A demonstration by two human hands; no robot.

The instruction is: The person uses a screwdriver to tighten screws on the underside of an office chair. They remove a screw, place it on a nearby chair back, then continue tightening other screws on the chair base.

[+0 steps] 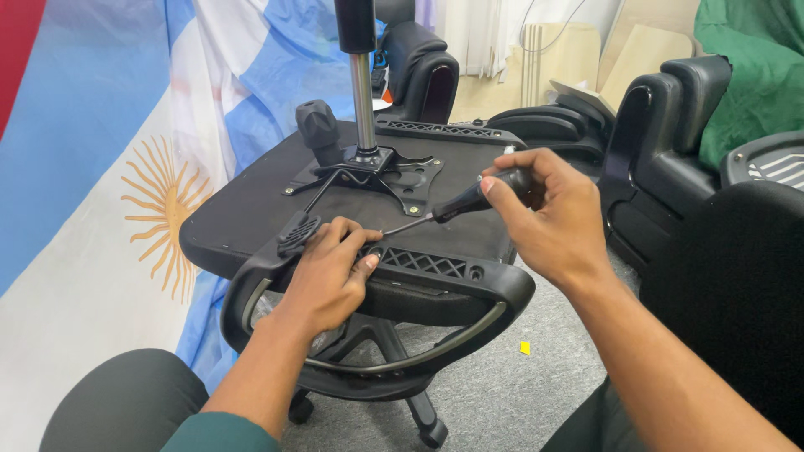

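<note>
An office chair seat (251,209) lies upside down, its black metal mechanism plate (410,180) and chrome gas cylinder (363,100) pointing up. My right hand (553,222) grips a black-handled screwdriver (469,201), whose thin shaft points left and down to a spot on the near armrest bracket (419,264). My left hand (331,276) rests on that bracket, fingertips touching the screwdriver tip. The curved black armrest (469,322) hangs below the seat edge.
A blue, white and yellow sun-patterned cloth (109,192) hangs at the left. Other black chair parts (670,125) stand behind and to the right, with a green cloth (754,59) beyond. A wheeled chair base (419,418) stands on grey carpet below.
</note>
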